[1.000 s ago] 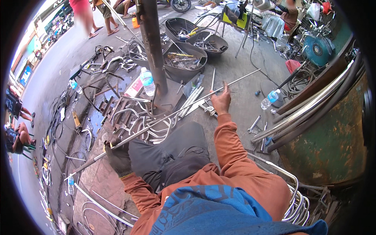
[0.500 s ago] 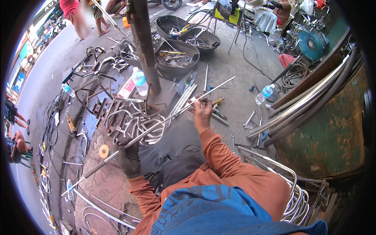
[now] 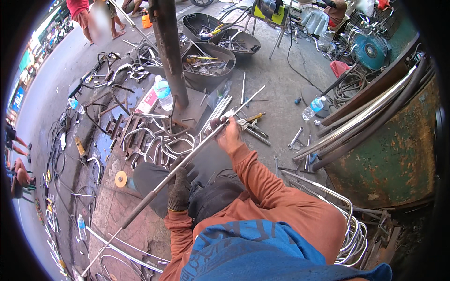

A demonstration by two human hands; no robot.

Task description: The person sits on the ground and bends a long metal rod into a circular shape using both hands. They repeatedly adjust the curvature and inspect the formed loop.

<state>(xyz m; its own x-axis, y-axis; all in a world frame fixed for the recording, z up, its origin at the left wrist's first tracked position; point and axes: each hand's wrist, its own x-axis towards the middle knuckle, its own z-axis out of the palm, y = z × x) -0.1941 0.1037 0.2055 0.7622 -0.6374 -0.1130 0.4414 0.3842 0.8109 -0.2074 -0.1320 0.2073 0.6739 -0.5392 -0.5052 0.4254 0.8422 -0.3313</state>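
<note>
A long thin metal rod [image 3: 251,100] runs diagonally across my lap, with a thicker grey tube [image 3: 145,201] around its middle stretch. The rod's thin lower end reaches down to the left, over the ground. My left hand [image 3: 179,189], in a dark glove, is closed around the tube above my thigh. Farther up, my right hand [image 3: 229,136] is closed on the rod, its fingertips over the top. Just beyond that hand lie shiny straight tubes [image 3: 219,112] and a tool with a yellow handle [image 3: 255,117]. Bent silver tubes [image 3: 173,147] are heaped beyond my left hand.
A post [image 3: 168,56] rises ahead, next to a water bottle [image 3: 163,93]. Black bins [image 3: 206,77] of metal parts stand behind it. At right are wrenches [image 3: 295,138], another bottle [image 3: 314,108] and a rusty green metal panel [image 3: 375,164]. A cutting disc [image 3: 121,179] is at left.
My left hand has moved right and up along the rod. My right hand has shifted slightly left. The rod now slants more steeply, its lower end farther down.
</note>
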